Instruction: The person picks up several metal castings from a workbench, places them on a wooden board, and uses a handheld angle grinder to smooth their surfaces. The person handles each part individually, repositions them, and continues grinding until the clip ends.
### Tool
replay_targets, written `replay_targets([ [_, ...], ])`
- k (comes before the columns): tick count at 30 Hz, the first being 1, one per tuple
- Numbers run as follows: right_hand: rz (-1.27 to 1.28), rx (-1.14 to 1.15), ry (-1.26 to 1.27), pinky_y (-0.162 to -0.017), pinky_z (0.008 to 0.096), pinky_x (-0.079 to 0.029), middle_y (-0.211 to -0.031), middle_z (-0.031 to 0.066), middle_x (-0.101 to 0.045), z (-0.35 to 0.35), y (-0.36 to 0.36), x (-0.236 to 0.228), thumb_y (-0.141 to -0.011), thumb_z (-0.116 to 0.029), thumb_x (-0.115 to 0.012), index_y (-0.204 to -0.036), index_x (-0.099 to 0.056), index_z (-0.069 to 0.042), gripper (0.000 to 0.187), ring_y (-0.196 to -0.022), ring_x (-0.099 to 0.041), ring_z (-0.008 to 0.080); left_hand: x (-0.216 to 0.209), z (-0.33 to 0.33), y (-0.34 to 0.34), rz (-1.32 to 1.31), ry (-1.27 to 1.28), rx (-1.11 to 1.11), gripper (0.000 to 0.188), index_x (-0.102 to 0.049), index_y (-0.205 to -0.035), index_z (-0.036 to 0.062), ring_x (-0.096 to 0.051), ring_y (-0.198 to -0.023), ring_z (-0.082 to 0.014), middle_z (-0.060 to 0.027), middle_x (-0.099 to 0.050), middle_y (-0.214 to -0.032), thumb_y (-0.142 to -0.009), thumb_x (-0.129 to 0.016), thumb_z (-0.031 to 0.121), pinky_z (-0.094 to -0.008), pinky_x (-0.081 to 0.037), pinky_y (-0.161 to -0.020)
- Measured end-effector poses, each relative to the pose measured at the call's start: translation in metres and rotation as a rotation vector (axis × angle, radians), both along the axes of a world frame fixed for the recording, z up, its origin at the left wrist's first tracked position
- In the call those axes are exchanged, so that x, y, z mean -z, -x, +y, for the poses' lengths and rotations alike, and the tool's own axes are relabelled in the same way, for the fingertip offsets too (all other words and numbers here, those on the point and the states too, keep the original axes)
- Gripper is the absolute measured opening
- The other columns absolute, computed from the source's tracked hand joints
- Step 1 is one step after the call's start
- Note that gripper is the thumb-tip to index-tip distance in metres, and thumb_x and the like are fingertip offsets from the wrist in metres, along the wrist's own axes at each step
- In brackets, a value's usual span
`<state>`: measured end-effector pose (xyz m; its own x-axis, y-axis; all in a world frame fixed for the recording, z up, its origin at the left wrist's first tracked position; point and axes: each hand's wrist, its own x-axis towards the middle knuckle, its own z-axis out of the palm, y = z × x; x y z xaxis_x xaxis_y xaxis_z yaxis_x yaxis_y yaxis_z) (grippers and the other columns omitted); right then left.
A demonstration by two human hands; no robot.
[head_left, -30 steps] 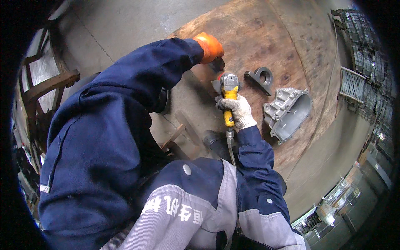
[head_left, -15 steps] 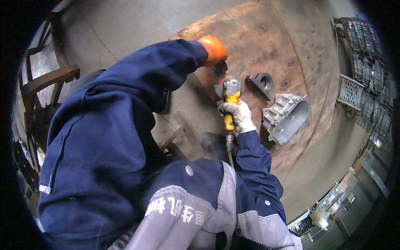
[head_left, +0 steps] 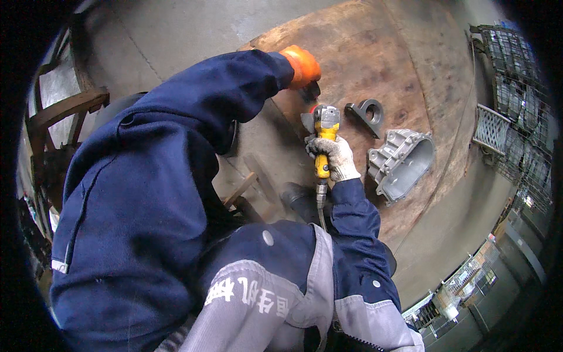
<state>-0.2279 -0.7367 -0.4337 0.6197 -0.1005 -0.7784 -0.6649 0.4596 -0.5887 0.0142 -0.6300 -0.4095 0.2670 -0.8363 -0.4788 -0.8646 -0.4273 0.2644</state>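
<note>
My right hand [head_left: 338, 157], in a white knit glove, is wrapped round the yellow body of an air-powered angle grinder [head_left: 326, 130]. The grinder's head points away from me, and a hose [head_left: 321, 205] runs back from its rear. My left hand [head_left: 302, 67], in an orange glove, is closed on a dark metal part [head_left: 311, 91], mostly hidden under the fingers. The grinder's disc edge lies close to that part; whether they touch I cannot tell. Right of the grinder, a dark bearing bracket [head_left: 373, 121] with a round hole and a silver cast housing [head_left: 403, 164] rest on the board.
Everything lies over a worn wooden board [head_left: 346, 35] on a grey concrete floor [head_left: 176, 29]. A rusty metal frame [head_left: 70, 111] stands at the far left. Wire mesh baskets [head_left: 519, 88] and a white plastic crate [head_left: 491, 129] line the right side.
The grinder and my right hand have shifted very slightly away from me. My left hand keeps its hold on the dark metal part, nearly unmoved.
</note>
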Motion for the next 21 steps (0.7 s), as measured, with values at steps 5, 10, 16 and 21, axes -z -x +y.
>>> replay_targets([
  [5, 0.044, -0.014, 0.056, -0.063, 0.0279, -0.052, -0.085, 0.0118, -0.068, -0.001, 0.005, -0.005, -0.076, -0.007, -0.068, -0.105, -0.063, 0.007, 0.033, -0.068, -0.063, 0.018, -0.004, -0.002, -0.001, 0.018, -0.096, -0.001, 0.034, -0.07, -0.108, 0.0172, -0.067, -0.102, -0.0319, -0.0084, -0.071, -0.105, -0.075, -0.071, 0.012, -0.042, -0.054, -0.082],
  [10, -0.009, -0.017, 0.089, -0.063, 0.0296, -0.05, -0.082, 0.0083, -0.068, -0.008, 0.006, -0.013, -0.077, -0.008, -0.069, -0.099, -0.066, 0.001, 0.024, -0.067, -0.062, 0.0165, -0.004, -0.001, -0.001, 0.019, -0.087, -0.015, 0.034, -0.07, -0.109, 0.0171, -0.066, -0.103, -0.0317, -0.0084, -0.07, -0.106, -0.075, -0.07, 0.013, -0.0419, -0.054, -0.082],
  [16, 0.072, -0.109, 0.211, -0.058, 0.0287, -0.049, -0.076, 0.0061, -0.066, -0.007, -0.005, 0.002, -0.073, -0.015, -0.074, -0.094, -0.067, -0.001, 0.027, -0.062, -0.06, 0.0142, 0.0, -0.001, 0.0, 0.024, -0.047, -0.013, 0.032, -0.07, -0.108, 0.0172, -0.066, -0.103, -0.0318, -0.0088, -0.071, -0.105, -0.076, -0.07, 0.014, -0.0418, -0.054, -0.083],
  [21, 0.056, -0.123, 0.221, -0.06, 0.0285, -0.049, -0.077, 0.0076, -0.066, 0.002, -0.004, 0.0, -0.075, -0.008, -0.069, -0.1, -0.066, 0.003, 0.027, -0.063, -0.061, 0.0175, 0.0, -0.001, -0.001, 0.025, -0.073, -0.024, 0.032, -0.07, -0.107, 0.0177, -0.066, -0.103, -0.0319, -0.0091, -0.071, -0.104, -0.076, -0.07, 0.014, -0.0421, -0.054, -0.083],
])
